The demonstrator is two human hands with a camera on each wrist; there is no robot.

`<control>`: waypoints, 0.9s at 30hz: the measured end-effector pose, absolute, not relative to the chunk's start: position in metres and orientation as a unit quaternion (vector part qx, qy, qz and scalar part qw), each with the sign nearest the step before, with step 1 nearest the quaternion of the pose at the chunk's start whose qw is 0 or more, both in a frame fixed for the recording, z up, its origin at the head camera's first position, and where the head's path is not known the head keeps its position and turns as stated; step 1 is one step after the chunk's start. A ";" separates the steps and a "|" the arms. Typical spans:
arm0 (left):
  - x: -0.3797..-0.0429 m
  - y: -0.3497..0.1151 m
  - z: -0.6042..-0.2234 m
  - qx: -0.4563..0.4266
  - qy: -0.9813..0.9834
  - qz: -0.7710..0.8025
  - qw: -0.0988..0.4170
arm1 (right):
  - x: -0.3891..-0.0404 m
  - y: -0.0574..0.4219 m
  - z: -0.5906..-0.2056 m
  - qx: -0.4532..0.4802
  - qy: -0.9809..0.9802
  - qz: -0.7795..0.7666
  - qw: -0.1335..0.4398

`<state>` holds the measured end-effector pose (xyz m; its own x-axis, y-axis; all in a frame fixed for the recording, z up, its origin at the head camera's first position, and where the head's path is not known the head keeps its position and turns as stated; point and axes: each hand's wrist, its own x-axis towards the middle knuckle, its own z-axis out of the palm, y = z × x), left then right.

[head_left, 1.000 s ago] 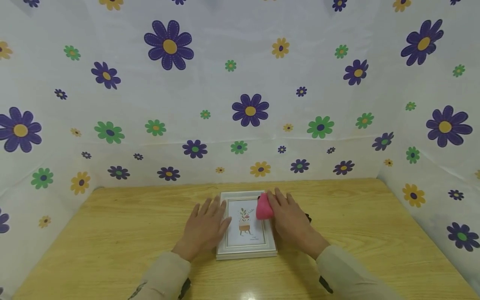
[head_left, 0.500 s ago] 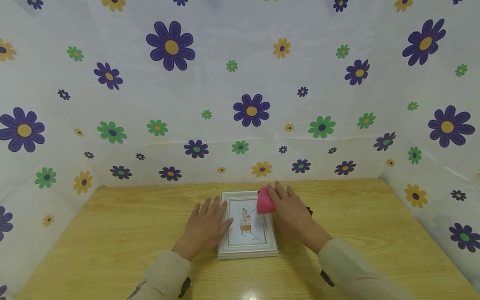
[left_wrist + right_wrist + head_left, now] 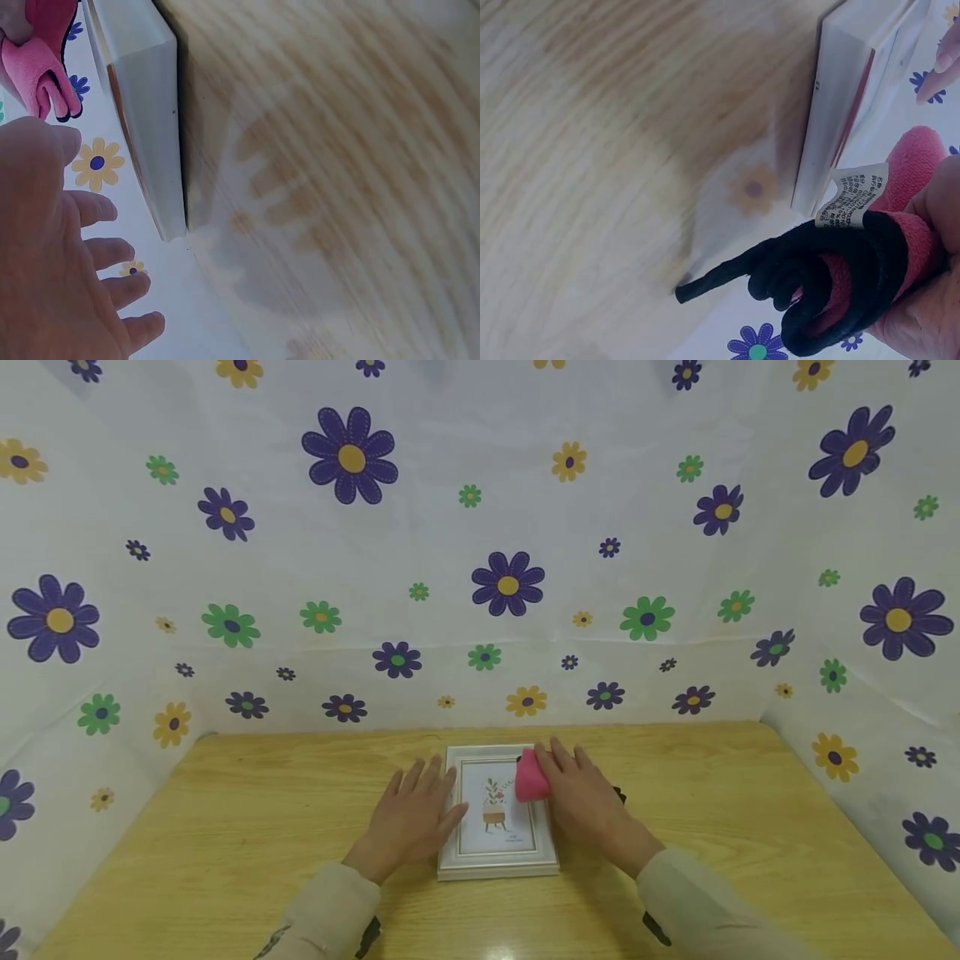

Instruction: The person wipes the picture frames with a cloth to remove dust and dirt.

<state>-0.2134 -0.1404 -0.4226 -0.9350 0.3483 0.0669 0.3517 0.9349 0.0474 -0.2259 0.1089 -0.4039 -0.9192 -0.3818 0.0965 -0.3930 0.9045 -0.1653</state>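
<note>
A white picture frame (image 3: 498,870) lies flat on the table; its print shows a potted plant on a small stand. My left hand (image 3: 408,814) is at its left edge, fingers spread and nearly straight, holding nothing; in the left wrist view those fingers (image 3: 112,255) show beside the frame's side wall (image 3: 154,120), and contact is unclear. A bunched pink cloth (image 3: 531,777) with black edging and a printed white label (image 3: 855,195) is gripped by my right hand (image 3: 585,793). It lies over the frame's upper right part. The palm side is partly hidden by cloth.
The wooden table (image 3: 262,827) extends on both sides of the frame. Behind and at the sides hangs a white sheet (image 3: 420,527) printed with purple, green and yellow flowers. Black bands show around both sleeves (image 3: 697,893).
The right hand and pink cloth slid slightly toward the frame's far edge, then came back nearer. The left hand keeps its place. The whole view shifts a little.
</note>
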 end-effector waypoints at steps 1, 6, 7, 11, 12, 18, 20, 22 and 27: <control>-0.213 -0.140 -0.423 -0.181 -0.983 -0.033 0.025 | -0.226 0.109 -0.405 0.198 -0.975 0.093 0.028; -0.211 -0.139 -0.424 -0.196 -0.980 -0.043 0.010 | -0.225 0.107 -0.411 0.196 -0.976 0.090 0.015; -0.210 -0.138 -0.424 -0.199 -0.979 -0.043 0.010 | -0.224 0.106 -0.412 0.195 -0.977 0.088 0.015; -0.209 -0.137 -0.425 -0.214 -0.976 -0.043 0.007 | -0.222 0.106 -0.415 0.197 -0.976 0.087 0.012; -0.209 -0.137 -0.425 -0.217 -0.975 -0.042 0.006 | -0.222 0.105 -0.416 0.198 -0.976 0.088 0.011; -0.208 -0.137 -0.428 -0.218 -0.975 -0.039 -0.001 | -0.218 0.105 -0.418 0.208 -0.974 0.088 -0.006; -0.207 -0.139 -0.430 -0.216 -0.976 -0.034 -0.005 | -0.218 0.105 -0.420 0.217 -0.973 0.082 -0.015; -0.207 -0.140 -0.432 -0.217 -0.976 -0.028 -0.008 | -0.217 0.105 -0.420 0.230 -0.970 0.074 -0.024; -0.207 -0.141 -0.435 -0.219 -0.975 -0.023 -0.008 | -0.220 0.109 -0.421 0.267 -0.962 0.045 -0.042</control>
<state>-0.2074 -0.1415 -0.4348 -0.9041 0.4274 -0.0061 0.4266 0.9032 0.0475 -0.2202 0.1091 -0.4212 -0.8545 -0.5164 -0.0558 -0.5089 0.8539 -0.1091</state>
